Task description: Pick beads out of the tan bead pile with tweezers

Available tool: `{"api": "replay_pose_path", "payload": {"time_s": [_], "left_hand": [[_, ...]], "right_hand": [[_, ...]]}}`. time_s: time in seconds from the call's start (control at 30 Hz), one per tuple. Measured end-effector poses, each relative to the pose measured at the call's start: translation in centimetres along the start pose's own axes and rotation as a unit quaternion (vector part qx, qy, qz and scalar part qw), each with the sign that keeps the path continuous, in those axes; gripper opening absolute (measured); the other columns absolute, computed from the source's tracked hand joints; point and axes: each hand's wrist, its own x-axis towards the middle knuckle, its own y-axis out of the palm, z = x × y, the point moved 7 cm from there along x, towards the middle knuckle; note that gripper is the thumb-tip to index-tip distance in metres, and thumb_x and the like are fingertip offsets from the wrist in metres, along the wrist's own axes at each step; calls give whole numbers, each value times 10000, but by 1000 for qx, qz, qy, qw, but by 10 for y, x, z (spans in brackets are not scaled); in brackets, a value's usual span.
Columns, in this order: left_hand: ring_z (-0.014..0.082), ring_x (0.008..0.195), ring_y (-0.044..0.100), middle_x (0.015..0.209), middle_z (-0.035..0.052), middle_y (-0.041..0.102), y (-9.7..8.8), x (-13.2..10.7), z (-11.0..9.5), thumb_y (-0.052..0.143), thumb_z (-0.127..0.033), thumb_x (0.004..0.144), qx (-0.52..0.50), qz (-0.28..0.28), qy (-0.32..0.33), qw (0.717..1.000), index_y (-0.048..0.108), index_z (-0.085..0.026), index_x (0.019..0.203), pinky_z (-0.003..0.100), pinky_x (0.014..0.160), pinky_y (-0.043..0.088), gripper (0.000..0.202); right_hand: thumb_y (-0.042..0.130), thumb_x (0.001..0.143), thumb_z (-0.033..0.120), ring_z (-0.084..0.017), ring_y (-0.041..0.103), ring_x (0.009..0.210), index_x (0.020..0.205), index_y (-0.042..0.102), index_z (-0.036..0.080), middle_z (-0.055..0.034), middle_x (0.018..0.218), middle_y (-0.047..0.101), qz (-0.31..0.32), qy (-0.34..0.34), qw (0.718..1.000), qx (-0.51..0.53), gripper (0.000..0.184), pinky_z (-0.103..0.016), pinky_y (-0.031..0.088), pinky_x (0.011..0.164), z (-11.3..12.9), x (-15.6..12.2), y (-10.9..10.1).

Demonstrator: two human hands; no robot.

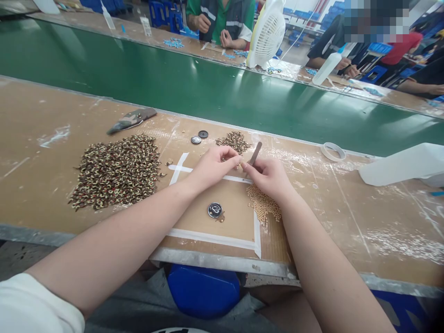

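Two heaps of small curved pieces in dark brown and cream lie on the brown tabletop (333,208): a large red-flecked heap (116,171) at the left of the frame and a small mixed heap (233,141) just above centre. One pile of tiny round beige beads (262,203) sits right of centre, partly beneath the right forearm. One shallow round dish with glossy black contents (214,210) stands below centre, inside a border of white tape strips (211,238). Two dark round discs (196,139) lie side by side above centre, one camouflage-patterned cloth pouch (133,121) at upper left, and one roll of white tape (333,151) at right.

The left hand (217,162), at the centre of the frame, has thumb and forefinger tips brought together; anything between them is too small to tell. The right hand (272,178), just beside it, is curled round one flat brown stick (256,152), which slants up from its grip, with thumb tip close to the left fingertips.
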Motion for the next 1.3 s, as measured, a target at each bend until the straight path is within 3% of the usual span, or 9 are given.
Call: {"api": "replay_pose_path", "payload": {"time_s": [0.17,0.53,0.63,0.77,0.87,0.97,1.13,1.3], "left_hand": [[140,780,611,874,32,731,1,1,2,640,-403,914,-18,-3,3,1000,705,-170,872,290,769,481,246],[138,729,586,819,26,710,-3,1,2,633,-399,908,-30,-22,-16,999,681,-168,858,293,742,487,242],[129,699,571,801,18,704,-4,1,2,630,-407,915,-29,-23,-17,999,681,-172,840,288,713,479,252],[99,609,511,852,38,724,1,0,6,634,-452,925,-52,5,-46,998,696,-179,828,267,586,418,296],[56,484,374,965,73,745,14,-5,11,614,-515,937,-155,70,-128,977,713,-193,895,252,449,266,339],[35,445,289,992,99,743,25,-12,10,613,-529,935,-250,122,-189,942,722,-202,931,242,423,148,346],[22,444,270,925,91,724,29,-14,6,677,-507,902,-301,135,-197,923,710,-189,883,219,416,101,320],[2,435,277,898,68,703,29,-12,10,671,-411,929,-323,123,-200,917,685,-160,860,179,401,108,260]], "right_hand": [[606,958,463,-105,312,523,569,373,213,49,529,330,21,-8,1000,-18,518,-312,225,522,4,0,6],[587,974,450,-109,324,527,577,372,214,45,539,353,36,-20,999,-17,510,-313,237,531,4,1,11],[605,967,461,-112,346,525,567,442,207,37,535,391,23,-20,1000,-2,501,-314,256,534,7,1,9],[608,978,492,-140,497,568,714,672,197,-10,634,592,-77,-25,991,109,401,-313,358,553,13,-3,-9],[597,999,448,-161,581,626,829,729,213,-41,741,674,-137,-64,973,173,319,-329,437,596,18,-7,-21],[605,1001,383,-195,650,750,900,742,236,-55,826,708,-139,-123,968,168,225,-366,501,700,27,-10,-23],[602,1003,282,-196,662,802,942,750,239,-57,864,714,-114,-190,967,130,166,-376,525,762,39,-11,-19],[598,1008,337,-193,668,804,934,744,221,-59,871,728,-120,-171,969,130,201,-371,535,765,38,-11,-20]]}}
